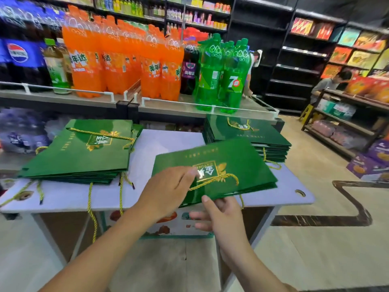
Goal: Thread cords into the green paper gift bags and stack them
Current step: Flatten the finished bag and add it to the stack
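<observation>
Held bag [248, 163]: green paper, folded flat, gold emblem facing up, tilted across the near edge of the table [168, 140], near side overhanging it.
Cord [219, 178]: gold twist, lying in an arc over the emblem, near end running under the left fingers.
Left hand [168, 190]: laid flat on the bag's face, fingers loosely stretched, tips at the emblem beside the cord.
Right hand [223, 216]: pinching the bag's near edge, thumb on top, fingers curled beneath.
Left stack [80, 152]: green bags piled flat on the table's left part, a gold cord handle lying across the top bag.
Hanging cords [90, 199]: gold lengths trailing from under the left stack and down over the table's front edge.
Right stack [248, 131]: a taller pile of the same bags on the far right corner, just behind the held bag.
Box [168, 224]: printed carton under the table, partly hidden by the arms.
Shelf [84, 98]: behind the table, carrying orange soda bottles [117, 60] and green soda bottles [223, 74].
Person [330, 83]: seated far right, among further shelves of coloured cartons.
</observation>
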Action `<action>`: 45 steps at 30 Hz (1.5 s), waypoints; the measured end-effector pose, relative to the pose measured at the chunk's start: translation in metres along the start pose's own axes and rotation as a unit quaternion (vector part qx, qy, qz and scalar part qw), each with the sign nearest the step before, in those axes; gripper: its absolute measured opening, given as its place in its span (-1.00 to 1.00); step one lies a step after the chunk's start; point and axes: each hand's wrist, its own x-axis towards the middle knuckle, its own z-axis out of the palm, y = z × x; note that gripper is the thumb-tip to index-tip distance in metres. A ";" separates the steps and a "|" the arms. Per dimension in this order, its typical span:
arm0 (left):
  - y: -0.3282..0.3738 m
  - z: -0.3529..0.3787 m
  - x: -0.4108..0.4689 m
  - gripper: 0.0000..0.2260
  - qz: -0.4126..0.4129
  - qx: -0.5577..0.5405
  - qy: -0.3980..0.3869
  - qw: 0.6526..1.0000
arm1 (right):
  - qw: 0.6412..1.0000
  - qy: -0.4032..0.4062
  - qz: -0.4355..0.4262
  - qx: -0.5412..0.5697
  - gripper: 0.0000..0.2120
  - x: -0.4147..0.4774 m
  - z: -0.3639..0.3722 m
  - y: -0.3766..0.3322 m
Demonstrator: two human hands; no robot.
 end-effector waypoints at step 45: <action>-0.045 0.062 0.102 -0.76 0.099 0.183 -0.090 0.974 | 0.604 -0.068 -0.335 -0.720 -0.16 0.010 -0.038 0.056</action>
